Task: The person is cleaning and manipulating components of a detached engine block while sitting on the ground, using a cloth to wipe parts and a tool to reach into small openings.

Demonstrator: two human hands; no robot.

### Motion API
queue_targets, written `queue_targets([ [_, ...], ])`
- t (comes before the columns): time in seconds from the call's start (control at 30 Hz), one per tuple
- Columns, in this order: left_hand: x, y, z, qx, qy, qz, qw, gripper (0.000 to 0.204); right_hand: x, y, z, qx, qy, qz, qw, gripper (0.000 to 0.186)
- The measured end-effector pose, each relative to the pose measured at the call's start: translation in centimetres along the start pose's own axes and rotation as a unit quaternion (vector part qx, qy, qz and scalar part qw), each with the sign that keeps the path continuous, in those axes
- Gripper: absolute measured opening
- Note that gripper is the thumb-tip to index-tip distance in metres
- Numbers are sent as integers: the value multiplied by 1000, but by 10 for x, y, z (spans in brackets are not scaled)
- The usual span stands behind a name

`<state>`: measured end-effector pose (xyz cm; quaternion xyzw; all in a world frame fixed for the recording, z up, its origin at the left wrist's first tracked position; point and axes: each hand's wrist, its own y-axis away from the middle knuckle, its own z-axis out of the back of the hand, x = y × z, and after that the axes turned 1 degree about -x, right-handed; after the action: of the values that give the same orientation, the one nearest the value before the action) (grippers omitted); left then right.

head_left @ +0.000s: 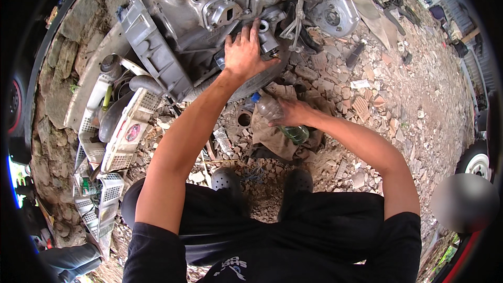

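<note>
My left hand [242,55] lies with its fingers stretched out against a grey metal engine [196,26], beside a small cylindrical fitting [267,39] on its lower side. In my right hand [294,112] is a clear plastic bottle [268,106], gripped around its middle. The bottle is tilted, its blue cap toward the engine and its greenish lower end [297,134] toward my feet. Beneath it a brown cloth [263,132] lies crumpled on the ground. A round metal ring [244,119] sits just left of the cloth.
White plastic crates [128,131] with pipes and parts stand at the left, before a stone wall [55,84]. Broken rubble [361,105] covers the ground. A tire [257,85] lies under the engine. Other people show at the far right top and lower left.
</note>
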<state>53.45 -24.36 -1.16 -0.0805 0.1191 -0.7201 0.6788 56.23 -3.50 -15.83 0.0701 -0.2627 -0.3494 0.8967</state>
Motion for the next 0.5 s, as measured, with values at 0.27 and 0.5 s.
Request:
queue_targets([
  [0.27, 4, 2, -8, -21, -6, 6, 1000, 133, 18, 12, 18, -3, -35, -61, 998, 97],
  [0.5, 15, -6, -19, -73, 12, -27, 997, 121, 4, 0, 7, -221, -14, 15, 975, 47],
])
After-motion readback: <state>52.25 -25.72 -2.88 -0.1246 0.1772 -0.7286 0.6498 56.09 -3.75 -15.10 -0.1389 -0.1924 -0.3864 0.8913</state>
